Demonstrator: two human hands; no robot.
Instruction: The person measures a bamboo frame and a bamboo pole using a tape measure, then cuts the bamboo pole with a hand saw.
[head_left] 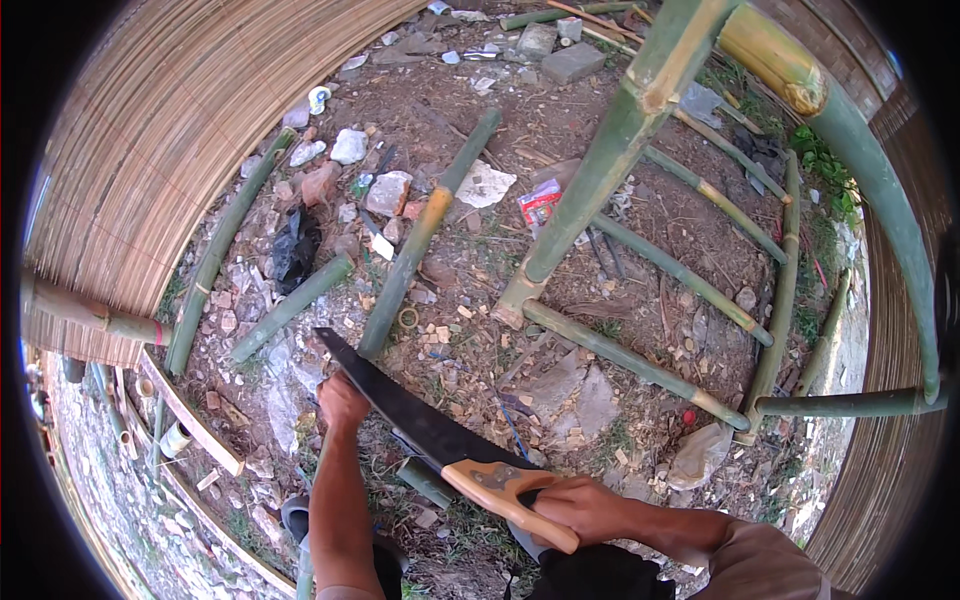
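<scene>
My right hand (583,508) is wrapped round the wooden handle of a handsaw (405,408). Its dark blade slants up to the left, toothed edge facing away from me. My left hand (342,400) is closed beside the blade near its tip; what its fingers grip is hidden. A green bamboo pole (415,245) with a yellowed joint runs away from me along the ground, its near end meeting the blade. A short bamboo piece (426,482) lies under the saw, near my feet. Whether the blade touches the pole, I cannot tell.
At right stands a bamboo frame with rungs (640,358) and a thick upright post (610,160). More bamboo lengths (292,305) lie at left, among stones (388,192) and wood chips. A woven slat screen (190,130) curves along the left; a plastic bag (700,455) lies at right.
</scene>
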